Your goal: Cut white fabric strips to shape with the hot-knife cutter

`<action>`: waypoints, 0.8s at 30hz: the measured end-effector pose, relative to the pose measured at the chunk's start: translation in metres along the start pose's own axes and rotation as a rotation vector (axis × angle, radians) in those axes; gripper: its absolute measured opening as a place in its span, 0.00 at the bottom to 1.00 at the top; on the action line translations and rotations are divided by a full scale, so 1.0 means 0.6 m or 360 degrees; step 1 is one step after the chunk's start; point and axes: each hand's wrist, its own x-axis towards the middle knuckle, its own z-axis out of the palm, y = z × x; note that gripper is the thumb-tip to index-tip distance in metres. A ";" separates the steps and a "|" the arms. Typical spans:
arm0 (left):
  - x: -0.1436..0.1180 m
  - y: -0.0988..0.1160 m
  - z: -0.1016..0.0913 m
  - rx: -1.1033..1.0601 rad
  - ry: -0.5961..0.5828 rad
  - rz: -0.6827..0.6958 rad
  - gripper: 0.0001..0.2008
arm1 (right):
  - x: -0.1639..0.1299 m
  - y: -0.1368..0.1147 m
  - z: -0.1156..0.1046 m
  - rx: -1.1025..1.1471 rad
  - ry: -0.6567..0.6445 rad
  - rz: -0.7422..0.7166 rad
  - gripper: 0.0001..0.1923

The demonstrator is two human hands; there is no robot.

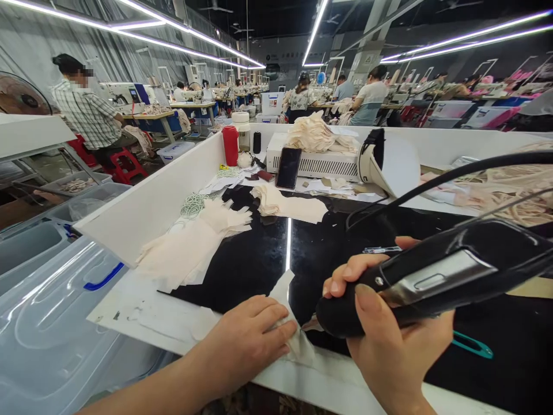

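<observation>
A black handheld power tool (432, 276) with a silver plate on its side and a cable fills the right of the view. My right hand (389, 323) is wrapped around its rounded front end. My left hand (254, 331) grips a small cream fabric piece (285, 288) near the table's front edge, fingers pressed together on it. The tool's nose is just right of this fabric; its tip is mostly hidden. Beyond my left hand, a fanned stack of cream fabric pieces (194, 248) lies on the black tabletop (254, 259), and another cream stack (294, 206) sits farther back.
A phone (288, 168) leans on a white vented box (313, 163) topped with fabric. A red cup (230, 146) and a white lamp shade (389, 164) stand nearby. A teal tool (473, 344) lies at right. Plastic bins (56, 323) are at left. Several people sit at sewing machines beyond.
</observation>
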 end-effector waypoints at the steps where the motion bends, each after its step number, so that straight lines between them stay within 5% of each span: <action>1: 0.000 0.000 -0.001 0.0001 0.0008 -0.0001 0.10 | -0.001 0.000 0.001 0.0008 -0.0001 0.0004 0.27; 24: -0.004 -0.002 -0.006 -0.0030 -0.0028 -0.0049 0.10 | 0.007 0.023 0.033 -0.0032 0.0118 0.0013 0.18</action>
